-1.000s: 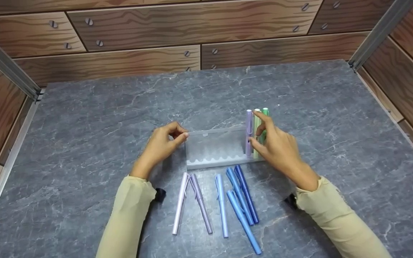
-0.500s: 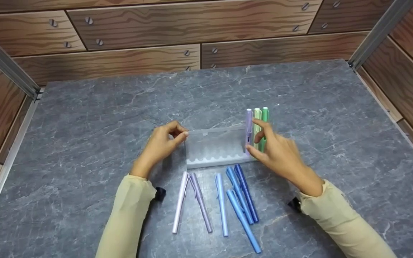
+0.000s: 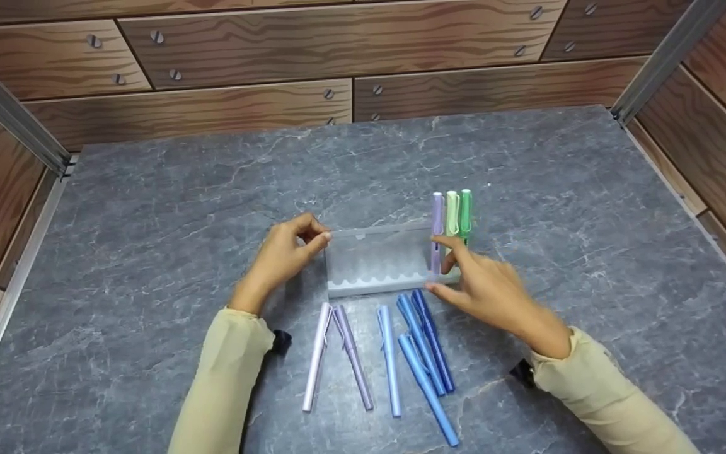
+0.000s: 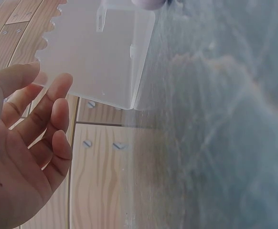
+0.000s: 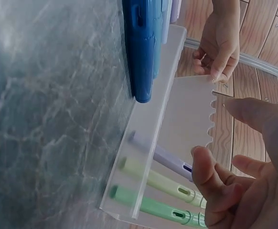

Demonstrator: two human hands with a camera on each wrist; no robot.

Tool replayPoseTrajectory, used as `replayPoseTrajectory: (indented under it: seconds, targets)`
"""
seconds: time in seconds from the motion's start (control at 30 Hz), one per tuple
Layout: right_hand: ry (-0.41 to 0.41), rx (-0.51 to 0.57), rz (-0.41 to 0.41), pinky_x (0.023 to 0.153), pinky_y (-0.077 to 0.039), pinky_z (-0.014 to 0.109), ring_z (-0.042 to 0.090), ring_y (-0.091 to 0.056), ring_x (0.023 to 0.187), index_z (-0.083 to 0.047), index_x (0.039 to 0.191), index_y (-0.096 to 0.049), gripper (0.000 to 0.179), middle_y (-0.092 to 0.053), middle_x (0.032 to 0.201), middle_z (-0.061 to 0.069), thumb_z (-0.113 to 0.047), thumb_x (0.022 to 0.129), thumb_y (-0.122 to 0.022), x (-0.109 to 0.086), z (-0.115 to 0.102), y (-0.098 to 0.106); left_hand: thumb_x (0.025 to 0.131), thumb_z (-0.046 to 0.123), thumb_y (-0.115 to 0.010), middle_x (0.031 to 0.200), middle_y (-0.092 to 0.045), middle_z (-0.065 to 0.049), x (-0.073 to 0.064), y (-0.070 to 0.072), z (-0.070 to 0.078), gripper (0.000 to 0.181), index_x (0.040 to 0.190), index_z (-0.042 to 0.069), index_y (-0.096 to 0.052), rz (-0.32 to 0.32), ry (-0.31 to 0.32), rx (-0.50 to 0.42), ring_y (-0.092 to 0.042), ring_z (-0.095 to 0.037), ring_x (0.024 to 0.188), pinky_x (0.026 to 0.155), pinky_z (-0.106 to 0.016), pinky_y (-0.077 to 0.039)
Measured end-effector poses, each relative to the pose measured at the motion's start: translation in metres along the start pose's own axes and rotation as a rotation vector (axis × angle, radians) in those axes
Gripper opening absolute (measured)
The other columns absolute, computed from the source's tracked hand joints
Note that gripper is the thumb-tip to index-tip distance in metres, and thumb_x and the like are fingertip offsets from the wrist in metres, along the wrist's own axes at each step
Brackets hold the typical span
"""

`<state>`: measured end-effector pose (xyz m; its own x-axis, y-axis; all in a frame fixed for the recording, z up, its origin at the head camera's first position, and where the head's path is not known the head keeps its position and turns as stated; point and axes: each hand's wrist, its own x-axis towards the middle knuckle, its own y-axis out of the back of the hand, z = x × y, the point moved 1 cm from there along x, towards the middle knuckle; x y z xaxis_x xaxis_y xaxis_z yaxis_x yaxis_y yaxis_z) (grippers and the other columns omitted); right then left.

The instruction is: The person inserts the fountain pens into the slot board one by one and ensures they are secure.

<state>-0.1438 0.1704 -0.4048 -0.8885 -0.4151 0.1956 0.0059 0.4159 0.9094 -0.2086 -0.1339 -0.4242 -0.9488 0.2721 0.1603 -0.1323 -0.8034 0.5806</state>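
My left hand [image 3: 284, 249] pinches the upper left corner of a frosted, see-through pen stand [image 3: 375, 258] between thumb and forefinger; the left wrist view shows this grip at the stand's notched edge [image 4: 44, 40]. At the stand's right end a purple pen [image 3: 437, 211], a pale green pen [image 3: 452, 205] and a green pen [image 3: 466, 203] stand upright in a row. My right hand [image 3: 492, 293] is just in front of them, thumb and forefinger spread apart with nothing between them. It hides the lower parts of the two green pens in the head view.
On the grey marbled table [image 3: 212, 189], in front of the stand, lie a pale lilac pen [image 3: 316, 362], a purple pen [image 3: 355, 362], a light blue pen [image 3: 391, 366] and several darker blue pens [image 3: 429, 391]. Wood-patterned walls [image 3: 338, 38] enclose the table's back and sides.
My right hand has come away from the upright purple pen, moving down and toward me, its fingers spreading. The purple pen stays standing. My left hand keeps its place at the stand's corner.
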Motion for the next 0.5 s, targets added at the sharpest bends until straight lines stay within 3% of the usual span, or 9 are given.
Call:
replayPoseTrajectory:
  seconds: [0.5]
  targets:
    - [-0.017,0.071,-0.188,0.049,-0.036,0.019,-0.002,-0.042,0.056,-0.013,0.129,-0.054,0.055,-0.066,0.090,-0.005,-0.039,0.084,-0.073,-0.010,0.000,-0.011,0.092,0.020,-0.065,0.089,-0.072,-0.006,0.000,0.000,0.000,0.013,0.093,0.008,-0.068,0.000,0.029,0.013,-0.063,-0.019,0.082,0.072,-0.030,-0.045]
